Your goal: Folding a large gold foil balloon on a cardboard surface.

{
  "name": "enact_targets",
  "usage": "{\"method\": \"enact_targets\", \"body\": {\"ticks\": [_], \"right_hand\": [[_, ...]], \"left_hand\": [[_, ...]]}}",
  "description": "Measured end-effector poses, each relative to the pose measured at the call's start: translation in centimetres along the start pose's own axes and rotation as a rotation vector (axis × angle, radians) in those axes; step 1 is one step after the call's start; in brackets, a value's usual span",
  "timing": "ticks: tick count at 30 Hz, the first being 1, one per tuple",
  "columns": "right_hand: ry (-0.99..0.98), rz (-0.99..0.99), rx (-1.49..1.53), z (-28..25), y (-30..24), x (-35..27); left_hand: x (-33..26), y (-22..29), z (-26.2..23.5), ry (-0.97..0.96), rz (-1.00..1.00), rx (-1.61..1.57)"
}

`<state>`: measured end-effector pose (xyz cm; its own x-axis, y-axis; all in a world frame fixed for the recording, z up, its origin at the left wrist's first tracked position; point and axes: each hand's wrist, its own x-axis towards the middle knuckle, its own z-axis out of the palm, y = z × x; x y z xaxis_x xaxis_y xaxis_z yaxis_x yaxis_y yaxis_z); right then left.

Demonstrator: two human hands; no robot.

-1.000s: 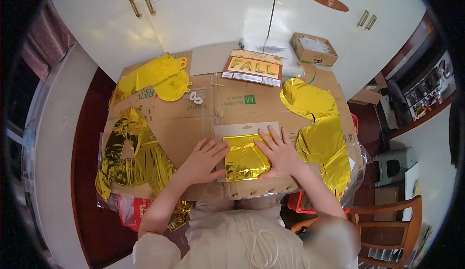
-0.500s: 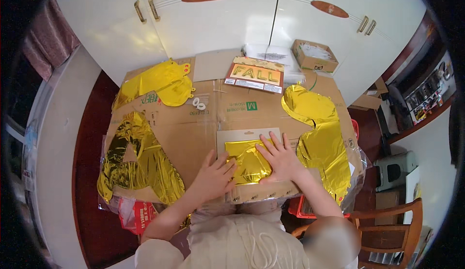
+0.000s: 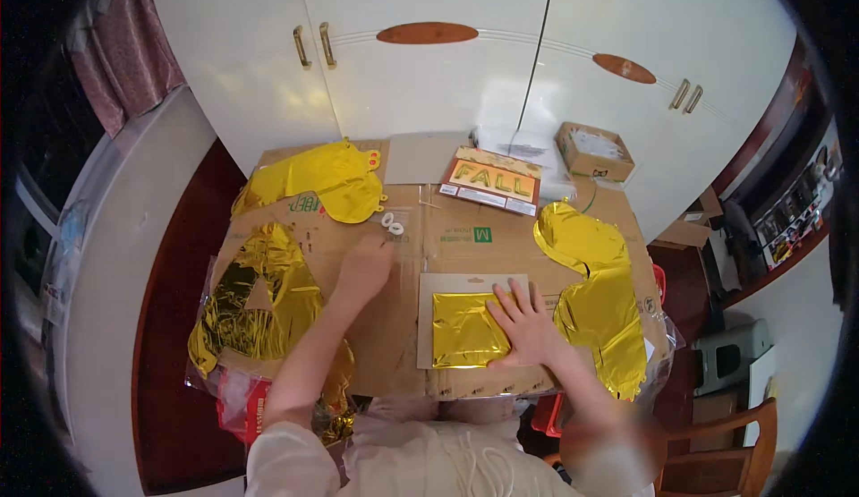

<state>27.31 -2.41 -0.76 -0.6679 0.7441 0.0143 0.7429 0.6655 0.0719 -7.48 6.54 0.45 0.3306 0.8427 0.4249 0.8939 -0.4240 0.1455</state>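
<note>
My right hand [image 3: 530, 331] lies flat with fingers spread on a folded gold foil packet [image 3: 461, 340]. Under the packet is a grey card backing [image 3: 474, 282] with a hanging slot. My left hand [image 3: 367, 264] is closed, fingers curled downward, just below two small white rings [image 3: 392, 223]; what it holds, if anything, is hidden. Beside the left forearm spreads an unfolded gold foil letter balloon [image 3: 268, 305], shaped like an A. Another flat gold foil balloon [image 3: 313, 179] lies at the far left, and a third gold foil balloon [image 3: 599, 305] lies right of the packet.
Flattened cardboard [image 3: 501, 251] covers the table. A printed balloon package [image 3: 492, 180] lies at the back, near an open carton [image 3: 595, 151] and clear plastic bags [image 3: 514, 144]. White cabinets [image 3: 420, 76] stand behind. A wooden chair [image 3: 756, 448] is at the lower right.
My left hand has left the foil packet's edge and moved up and left toward the white rings, its fingers now curled. My right hand stays on the packet. The whole view has shifted.
</note>
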Motion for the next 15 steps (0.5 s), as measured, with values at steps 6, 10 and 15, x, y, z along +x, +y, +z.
{"method": "enact_targets", "body": {"ticks": [6,10,15], "right_hand": [[0.023,-0.01,0.042,-3.2,-1.1,-0.5],[0.16,-0.22,0.265,-4.3,-3.5,0.0],[0.19,-0.215,0.232,-3.0,-5.0,-0.4]], "left_hand": [[3.8,-1.9,3.1,0.015,0.005,0.04],[3.4,-2.9,5.4,0.035,0.019,0.09],[-0.1,2.7,0.6,0.09,-0.011,-0.232]]}}
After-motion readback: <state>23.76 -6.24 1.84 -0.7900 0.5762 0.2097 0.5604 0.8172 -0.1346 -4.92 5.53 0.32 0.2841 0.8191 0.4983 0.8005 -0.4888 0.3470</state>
